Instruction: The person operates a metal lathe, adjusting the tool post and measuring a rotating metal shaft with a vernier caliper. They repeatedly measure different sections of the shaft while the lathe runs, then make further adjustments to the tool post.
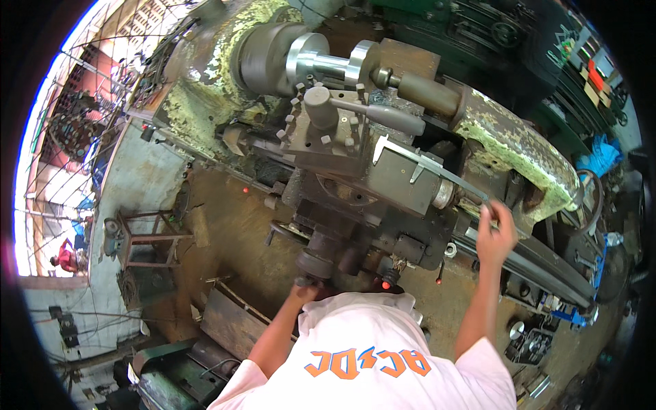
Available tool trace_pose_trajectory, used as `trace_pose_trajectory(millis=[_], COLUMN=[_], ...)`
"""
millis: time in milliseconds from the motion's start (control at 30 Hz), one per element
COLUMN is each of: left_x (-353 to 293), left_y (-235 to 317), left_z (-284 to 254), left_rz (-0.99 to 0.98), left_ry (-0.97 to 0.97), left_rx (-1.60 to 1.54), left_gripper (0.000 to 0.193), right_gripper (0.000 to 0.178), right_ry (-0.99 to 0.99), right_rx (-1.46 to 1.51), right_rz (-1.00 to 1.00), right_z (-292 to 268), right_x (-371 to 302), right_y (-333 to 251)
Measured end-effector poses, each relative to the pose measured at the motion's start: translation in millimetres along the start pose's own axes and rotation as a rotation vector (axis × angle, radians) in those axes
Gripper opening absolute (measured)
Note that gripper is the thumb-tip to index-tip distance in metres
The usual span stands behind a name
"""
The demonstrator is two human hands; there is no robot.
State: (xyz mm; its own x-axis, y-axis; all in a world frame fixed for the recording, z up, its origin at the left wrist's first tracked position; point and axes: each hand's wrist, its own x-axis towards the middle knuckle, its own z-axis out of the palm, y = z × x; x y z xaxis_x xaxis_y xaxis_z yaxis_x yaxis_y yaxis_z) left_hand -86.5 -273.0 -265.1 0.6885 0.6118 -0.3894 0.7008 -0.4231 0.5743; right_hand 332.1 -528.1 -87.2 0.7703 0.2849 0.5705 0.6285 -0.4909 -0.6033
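My left hand [305, 292] is closed round a crank handle [306, 280] at the near end of the lathe's cross slide, its fingers partly hidden. My right hand [497, 232] pinches the tail end of a steel vernier caliper [430, 165]. The caliper lies across the compound slide [393, 179], jaws toward the left. Beyond it stands the square tool post [328, 130], topped by a long clamping lever [396, 119]. A shiny spool-shaped metal workpiece [329, 65] sits between the blurred chuck [270, 58] and the tailstock centre [384, 76].
The tailstock [519, 133], with flaking pale green paint, rises at the right. Red-knobbed levers [387, 284] project near my body. A metal stool frame [156, 239] stands at the left, a green machine [174, 379] at lower left. Tools fill a tray [536, 345] on the right floor.
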Motion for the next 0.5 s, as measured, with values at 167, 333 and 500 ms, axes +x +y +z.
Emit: trace_pose_trajectory(millis=[167, 333, 500], left_x=[-24, 12, 51], left_y=[10, -25, -120], left_z=[-48, -144, -178], left_rz=[-0.331, -0.32, -0.238], left_ry=[-0.7, -0.644, -0.448], left_rx=[-0.6, -0.811, -0.86], left_gripper=[0.022, 0.022, 0.025], right_gripper=[0.034, 0.031, 0.037], right_ry=[-0.448, -0.69, -0.703], right_rx=[-0.179, -0.258, -0.357], right_rz=[-0.151, 0.062, 0.201], right_z=[68, 92, 92], right_x=[75, 84, 87], right_y=[-42, -54, -64])
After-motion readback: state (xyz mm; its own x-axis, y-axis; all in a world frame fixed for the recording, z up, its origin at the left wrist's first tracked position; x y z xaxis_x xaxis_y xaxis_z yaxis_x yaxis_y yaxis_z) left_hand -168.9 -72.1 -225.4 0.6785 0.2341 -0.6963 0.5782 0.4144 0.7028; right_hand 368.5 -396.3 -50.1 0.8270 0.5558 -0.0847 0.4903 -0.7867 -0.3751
